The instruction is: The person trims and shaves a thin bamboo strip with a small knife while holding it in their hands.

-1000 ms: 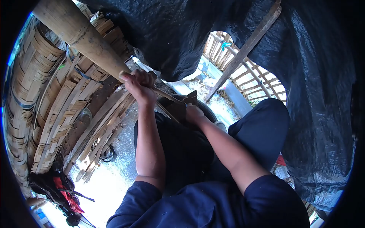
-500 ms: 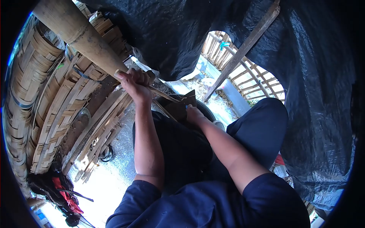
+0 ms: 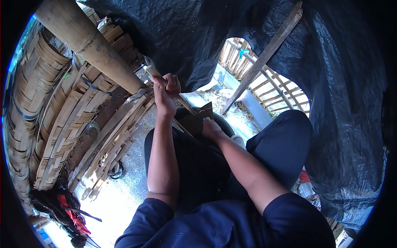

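Observation:
My left hand (image 3: 166, 93) is closed around a pale bamboo strip (image 3: 186, 105). The strip's upper end sticks out above my thumb, and its lower end runs down toward my right hand. Low over my lap, my right hand (image 3: 211, 127) has its fingers curled round something mostly hidden, with a small blue spot showing at the fingers. Against that hand lies a flat, dark brown piece (image 3: 191, 122) with a pointed corner; its kind is unclear. Behind it is the curved rim of a dark round container (image 3: 223, 124).
A thick bamboo pole (image 3: 89, 43) slants in from the upper left beside rolled woven bamboo mats (image 3: 62, 111). Bamboo slats (image 3: 111, 144) lie left of my legs. Black plastic sheeting (image 3: 347, 124) hangs ahead and right, crossed by a wooden post (image 3: 264, 58).
My left hand has shifted right and slightly up with the bamboo strip, which now stands steeper and clear of the thick pole. My right hand has barely moved.

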`<state>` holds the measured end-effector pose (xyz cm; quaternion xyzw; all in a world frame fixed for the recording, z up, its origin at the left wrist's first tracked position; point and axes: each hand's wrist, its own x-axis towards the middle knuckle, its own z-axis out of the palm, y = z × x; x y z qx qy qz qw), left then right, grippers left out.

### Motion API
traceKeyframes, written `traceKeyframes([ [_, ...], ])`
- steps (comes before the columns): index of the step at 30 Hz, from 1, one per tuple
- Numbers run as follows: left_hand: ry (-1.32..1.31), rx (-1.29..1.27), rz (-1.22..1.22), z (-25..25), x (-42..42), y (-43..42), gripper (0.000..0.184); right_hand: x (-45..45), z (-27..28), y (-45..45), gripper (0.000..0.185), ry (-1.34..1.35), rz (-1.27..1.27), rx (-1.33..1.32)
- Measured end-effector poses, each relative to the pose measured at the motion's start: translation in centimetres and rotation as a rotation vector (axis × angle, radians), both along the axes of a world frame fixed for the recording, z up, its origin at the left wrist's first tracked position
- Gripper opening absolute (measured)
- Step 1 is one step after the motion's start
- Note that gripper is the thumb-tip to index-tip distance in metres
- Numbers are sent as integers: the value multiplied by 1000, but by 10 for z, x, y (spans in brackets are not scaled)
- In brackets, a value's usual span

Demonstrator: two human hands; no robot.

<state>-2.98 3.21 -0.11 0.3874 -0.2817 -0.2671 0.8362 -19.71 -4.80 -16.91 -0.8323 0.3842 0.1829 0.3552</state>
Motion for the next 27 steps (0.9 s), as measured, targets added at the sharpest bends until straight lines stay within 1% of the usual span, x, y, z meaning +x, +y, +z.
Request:
traceKeyframes([
  [1,-30,-33,28,-4,-1,0,62,1,2,-1,28,-2,-2,0],
  [3,-60,-64,55,-13,-2,-2,62,4,13,-3,35,38,32,8],
  [5,-8,-46,227,-21,0,-4,63,11,30,0,35,74,76,1],
  [7,-29,-30,235,-19,0,-4,63,21,41,2,36,112,117,-2],
  [9,-45,-13,239,-19,-2,-2,63,28,43,1,26,200,382,-7],
  [10,-53,-20,230,-19,-2,-2,63,29,44,2,26,200,380,-3],
  [12,-62,-29,218,-17,-2,-4,63,30,41,0,23,217,538,-43],
  [13,-71,-29,219,-16,-3,-3,63,29,39,-1,23,217,536,-40],
  [15,-77,-24,221,-15,-3,-2,63,25,30,0,23,179,609,-29],
  [16,-83,-35,201,-13,-2,-1,63,23,21,2,23,180,608,-24],
  [18,-86,-44,181,-14,-3,-1,63,17,-10,5,27,46,108,8],
  [20,-68,-40,140,-14,-4,-3,63,16,-25,-1,30,72,100,34],
  [21,-69,-37,143,-13,-5,-6,63,16,-29,-3,34,97,95,59],
  [22,-58,-52,154,-14,-8,-9,64,15,-34,-3,34,100,98,67],
  [25,-45,-56,129,-21,-5,-9,66,11,-25,-4,34,141,69,81],
  [27,-38,-6,126,-16,-6,-8,65,8,-27,-4,35,147,35,112],
])
